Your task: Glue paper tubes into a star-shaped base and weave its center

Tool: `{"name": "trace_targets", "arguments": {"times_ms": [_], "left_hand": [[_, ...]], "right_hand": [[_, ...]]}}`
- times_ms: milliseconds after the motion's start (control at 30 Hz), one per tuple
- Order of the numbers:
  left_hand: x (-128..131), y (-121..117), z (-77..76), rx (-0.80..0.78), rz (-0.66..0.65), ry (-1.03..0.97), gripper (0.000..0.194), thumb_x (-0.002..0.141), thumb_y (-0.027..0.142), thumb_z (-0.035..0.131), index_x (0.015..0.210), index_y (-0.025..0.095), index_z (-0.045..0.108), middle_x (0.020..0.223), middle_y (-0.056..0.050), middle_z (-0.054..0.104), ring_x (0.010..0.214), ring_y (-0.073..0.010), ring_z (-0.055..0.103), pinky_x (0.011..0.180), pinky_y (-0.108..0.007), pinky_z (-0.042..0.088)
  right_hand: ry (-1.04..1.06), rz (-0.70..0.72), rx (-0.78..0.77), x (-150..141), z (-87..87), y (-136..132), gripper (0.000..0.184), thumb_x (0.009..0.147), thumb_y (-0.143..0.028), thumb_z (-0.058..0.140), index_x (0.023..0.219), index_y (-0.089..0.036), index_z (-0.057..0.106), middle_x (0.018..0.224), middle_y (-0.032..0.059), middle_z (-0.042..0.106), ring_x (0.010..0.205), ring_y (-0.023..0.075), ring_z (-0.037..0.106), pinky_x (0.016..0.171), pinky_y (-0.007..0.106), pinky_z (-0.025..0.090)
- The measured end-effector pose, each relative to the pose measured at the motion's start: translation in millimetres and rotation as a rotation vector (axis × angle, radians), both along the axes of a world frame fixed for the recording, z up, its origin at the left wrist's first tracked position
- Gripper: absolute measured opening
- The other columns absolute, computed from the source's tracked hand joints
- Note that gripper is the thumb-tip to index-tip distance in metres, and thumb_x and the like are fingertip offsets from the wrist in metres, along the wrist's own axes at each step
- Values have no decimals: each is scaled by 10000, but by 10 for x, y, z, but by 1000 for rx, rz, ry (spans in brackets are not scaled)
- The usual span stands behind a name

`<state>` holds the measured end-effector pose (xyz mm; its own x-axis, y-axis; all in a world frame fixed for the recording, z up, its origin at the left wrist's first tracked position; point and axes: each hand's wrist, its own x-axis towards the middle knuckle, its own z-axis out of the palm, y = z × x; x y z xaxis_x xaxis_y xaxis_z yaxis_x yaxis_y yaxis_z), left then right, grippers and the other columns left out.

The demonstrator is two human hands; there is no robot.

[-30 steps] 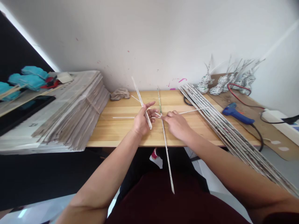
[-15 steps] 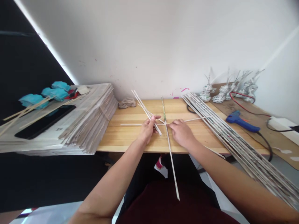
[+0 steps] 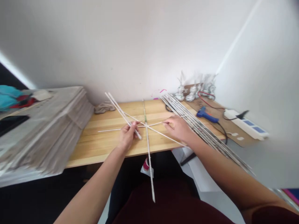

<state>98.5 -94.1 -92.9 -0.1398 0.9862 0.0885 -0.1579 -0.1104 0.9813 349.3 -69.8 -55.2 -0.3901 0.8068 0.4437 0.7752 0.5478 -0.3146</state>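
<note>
On the wooden table, several thin rolled-paper sticks (image 3: 149, 157) cross one another in a star shape. One stick points toward me past the table edge; another, a diagonal stick (image 3: 164, 135), slants down to the right. My left hand (image 3: 128, 134) is closed around two loose paper sticks (image 3: 118, 107) that tilt up to the left, just left of the crossing. To the right of the crossing, my right hand (image 3: 177, 127) pinches the sideways paper stick (image 3: 155, 123) between thumb and fingers. My palm and forearm hide part of that stick.
A tall newspaper stack (image 3: 60, 102) stands at the left, and a crumpled cloth (image 3: 104, 107) lies by the wall. At the right are a bundle of paper sticks (image 3: 198, 124), a blue glue gun (image 3: 207, 115), a white power strip (image 3: 246, 124) and coiled paper bundles (image 3: 192, 92).
The view has swung right, so everything appears farther left. My right hand has moved from the crossing outward along the sideways stick, uncovering the crossing. My left hand keeps its two sticks.
</note>
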Motion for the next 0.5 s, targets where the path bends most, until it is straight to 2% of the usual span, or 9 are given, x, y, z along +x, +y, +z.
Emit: {"name": "trace_targets", "arguments": {"times_ms": [67,167,233,300,400,500], "left_hand": [[-8,-12,-3,-5,4,32,440,796,548,650,974,149,696,630,24,559,459,-54,464,391,-160,327],[-7,-26,1,-4,-18,65,443,808,560,628,978,156,694,638,23,538,478,-63,461,378,-158,305],[2,-38,9,-2,-21,82,448,807,565,623,969,153,694,638,21,529,482,-68,456,377,-160,311],[11,-52,19,3,-17,92,450,810,568,615,968,153,691,630,22,524,479,-74,455,373,-163,315],[22,-73,25,11,7,120,450,820,571,601,959,152,688,590,29,516,443,-73,432,366,-166,312],[24,-85,22,13,25,161,459,824,583,589,945,151,692,557,35,512,410,-66,408,371,-171,322]], "right_hand": [[-52,-146,22,419,137,57,221,893,-255,534,909,-193,746,937,69,738,912,215,634,880,322,435],[-203,-483,4,1049,299,157,281,876,-253,523,1049,-159,724,1056,121,713,1030,265,618,936,366,424],[-310,-694,-107,1355,344,215,366,835,-239,562,1166,-132,676,1157,169,671,1110,313,584,964,414,411],[-359,-823,-274,1526,338,260,480,784,-243,609,1256,-155,618,1225,185,633,1115,342,579,914,438,437],[-363,-832,-419,1579,271,315,529,717,-233,647,1244,-198,614,1201,161,646,1044,335,611,807,399,470],[-424,-764,-398,1548,189,372,482,685,-170,649,1167,-162,640,1191,167,646,1047,321,605,809,365,460]]}}
